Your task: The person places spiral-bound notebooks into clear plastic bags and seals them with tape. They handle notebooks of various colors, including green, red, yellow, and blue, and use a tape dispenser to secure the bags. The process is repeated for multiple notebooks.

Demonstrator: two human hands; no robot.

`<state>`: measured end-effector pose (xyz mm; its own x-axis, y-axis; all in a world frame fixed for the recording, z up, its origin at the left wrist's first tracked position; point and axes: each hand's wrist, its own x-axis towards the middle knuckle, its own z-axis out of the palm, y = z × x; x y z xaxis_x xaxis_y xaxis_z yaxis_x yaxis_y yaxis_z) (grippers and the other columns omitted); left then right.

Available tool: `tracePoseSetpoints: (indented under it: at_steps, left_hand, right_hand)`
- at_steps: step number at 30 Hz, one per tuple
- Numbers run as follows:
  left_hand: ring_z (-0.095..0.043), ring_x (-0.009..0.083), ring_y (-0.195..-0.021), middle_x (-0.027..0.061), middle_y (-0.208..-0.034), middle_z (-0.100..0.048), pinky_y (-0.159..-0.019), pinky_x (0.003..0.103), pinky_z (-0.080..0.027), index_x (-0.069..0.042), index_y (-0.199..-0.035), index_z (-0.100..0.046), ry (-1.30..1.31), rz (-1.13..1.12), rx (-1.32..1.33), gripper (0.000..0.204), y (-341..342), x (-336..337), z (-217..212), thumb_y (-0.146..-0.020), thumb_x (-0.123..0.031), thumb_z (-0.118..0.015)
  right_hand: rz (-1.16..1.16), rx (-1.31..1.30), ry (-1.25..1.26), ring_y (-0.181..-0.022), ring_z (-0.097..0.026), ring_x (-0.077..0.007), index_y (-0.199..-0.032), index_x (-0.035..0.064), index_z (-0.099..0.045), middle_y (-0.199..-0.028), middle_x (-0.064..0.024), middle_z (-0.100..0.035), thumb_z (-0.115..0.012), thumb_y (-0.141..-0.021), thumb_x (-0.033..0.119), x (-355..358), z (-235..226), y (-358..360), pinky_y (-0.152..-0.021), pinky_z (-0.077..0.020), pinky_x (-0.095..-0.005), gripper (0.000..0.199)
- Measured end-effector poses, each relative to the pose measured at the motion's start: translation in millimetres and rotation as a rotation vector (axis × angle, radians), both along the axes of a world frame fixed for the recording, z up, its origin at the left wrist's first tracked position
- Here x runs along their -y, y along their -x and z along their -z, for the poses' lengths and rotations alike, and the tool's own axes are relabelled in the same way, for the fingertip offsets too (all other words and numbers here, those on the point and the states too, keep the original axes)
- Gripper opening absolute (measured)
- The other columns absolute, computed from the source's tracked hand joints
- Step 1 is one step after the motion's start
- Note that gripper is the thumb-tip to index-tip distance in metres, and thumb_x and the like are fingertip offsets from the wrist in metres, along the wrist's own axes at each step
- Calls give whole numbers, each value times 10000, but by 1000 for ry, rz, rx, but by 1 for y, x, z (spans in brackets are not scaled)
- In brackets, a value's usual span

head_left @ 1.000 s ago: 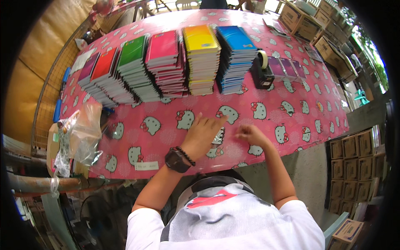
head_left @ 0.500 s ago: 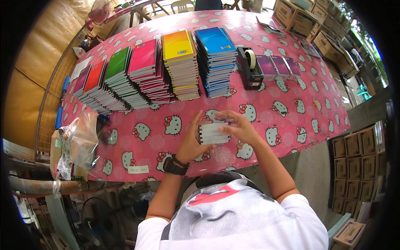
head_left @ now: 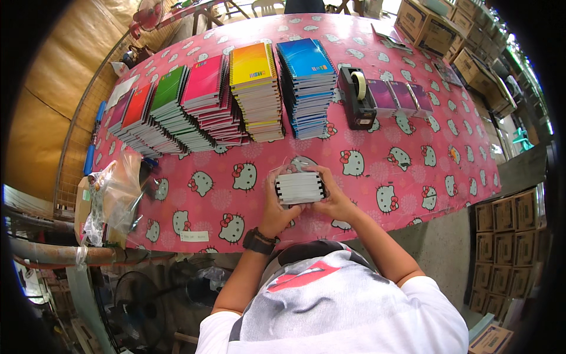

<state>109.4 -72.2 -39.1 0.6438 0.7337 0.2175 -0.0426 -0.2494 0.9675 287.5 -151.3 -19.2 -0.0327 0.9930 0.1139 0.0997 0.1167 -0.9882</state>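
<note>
Both my hands grip a small stack of notebooks in clear plastic wrap (head_left: 299,186), held on edge just above the pink cat-print tablecloth (head_left: 413,141). My left hand (head_left: 273,207), with a dark watch on the wrist, clasps the stack's left side. My right hand (head_left: 333,197) clasps its right side and lower edge. The stack shows white page edges with dark bindings.
Several tall stacks of spiral notebooks stand across the table: blue (head_left: 306,82), yellow (head_left: 254,88), pink (head_left: 207,100), green (head_left: 171,112), red (head_left: 137,121). A black tape dispenser (head_left: 357,97) and purple packs (head_left: 398,97) lie right. Crumpled plastic bags (head_left: 109,194) sit left; cardboard boxes (head_left: 501,236) right.
My hands were flat on the tablecloth a second ago. They have since gathered the wrapped stack and lifted it upright between them.
</note>
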Motion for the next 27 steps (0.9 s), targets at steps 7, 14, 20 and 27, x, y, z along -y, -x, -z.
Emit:
tracePoseSetpoints:
  at_steps: [7, 14, 20, 27]
  left_hand:
    - [-409, 265, -1237, 194, -1330, -398, -977, 378, -364, -16, -1368, -291, 432, 58, 392, 836, -2, -16, -36, -694, -218, -742]
    - [-652, 221, -830, 143, -805, -661, -739, 284, -493, -3, -850, -658, -631, -238, -381, 164, -9, -51, -125, -748, -131, -663]
    - [-386, 244, -1260, 139, -1347, -419, -1067, 376, -258, -9, -1354, -300, -455, -176, -34, 760, 36, -55, -68, -715, -92, -702]
    - [-286, 227, -1304, 130, -1401, -288, -1072, 392, -276, -60, -1431, -97, 273, -7, 239, 1070, -24, -3, -11, -607, -45, -779]
  right_hand:
    - [164, 67, -12, -1202, -407, -272, -1327, 59, -362, -1244, -173, -457, -719, -710, 266, -10, -32, -29, -982, -343, -375, 742]
    - [382, 733, -64, -800, -606, -168, -999, 38, -614, -846, -44, -639, -636, -709, 72, -30, -98, -33, -696, -462, -339, 292]
    - [182, 463, -8, -1222, -401, -226, -1337, 73, -358, -1335, -110, -422, -580, -685, -13, 2, -29, -76, -929, -382, -349, 694]
    - [132, 40, 31, -1378, -167, -300, -1410, -72, -88, -1453, -231, -212, -598, -701, 49, -10, 27, -9, -1113, -146, -333, 881]
